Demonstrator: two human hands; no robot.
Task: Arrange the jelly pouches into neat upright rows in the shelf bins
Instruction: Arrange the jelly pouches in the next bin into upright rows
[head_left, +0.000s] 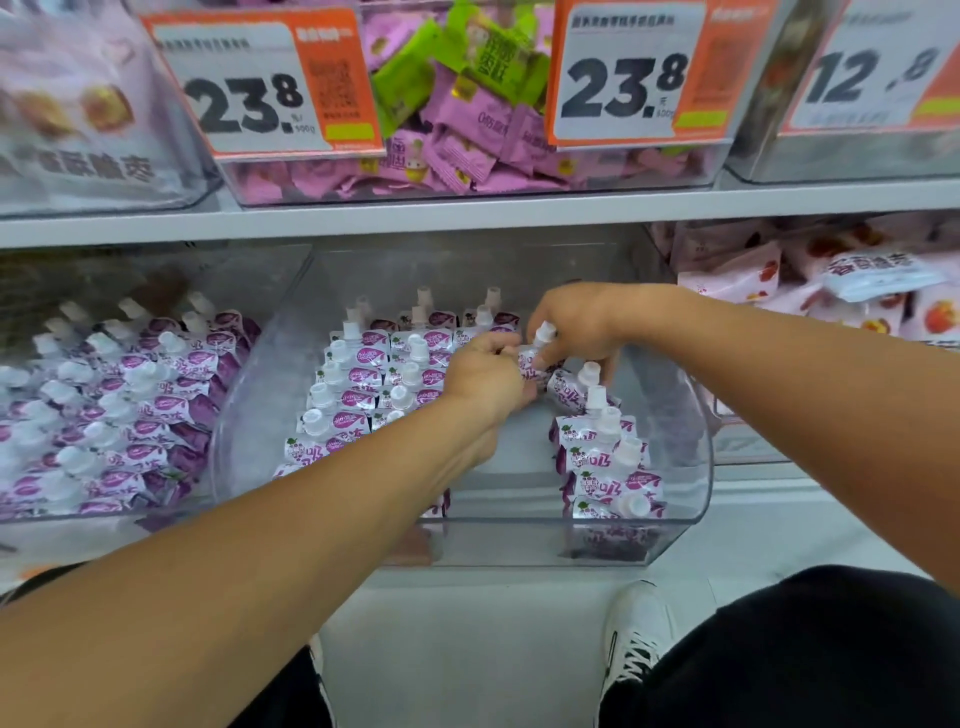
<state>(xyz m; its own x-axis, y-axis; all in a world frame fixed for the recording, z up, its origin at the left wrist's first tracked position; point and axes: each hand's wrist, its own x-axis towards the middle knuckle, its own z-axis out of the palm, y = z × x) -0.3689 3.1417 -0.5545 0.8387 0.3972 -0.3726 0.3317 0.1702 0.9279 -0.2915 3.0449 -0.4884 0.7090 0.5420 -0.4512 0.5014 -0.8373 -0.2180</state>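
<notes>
Both hands are working inside the clear middle bin (691, 467) on the lower shelf (753, 519). The right hand (576, 325) is reaching in from the right, its fingers (550, 358) curling around one jelly pouch (532, 364) just below its white cap, holding it upright near the bin's centre. The left hand (485, 376) is touching the same pouch from the left, fingers bent and pinching its body. Along the bin's left side, two rows of pouches (363, 384) are standing upright, caps up; along the right side, a single row (608, 457) is leaning toward the front edge. Between them the bin floor is showing bare. The neighbouring left bin (218, 415) is holding more pouches, lying tilted. The upper shelf (467, 213) is carrying bins with price tags (249, 88).
</notes>
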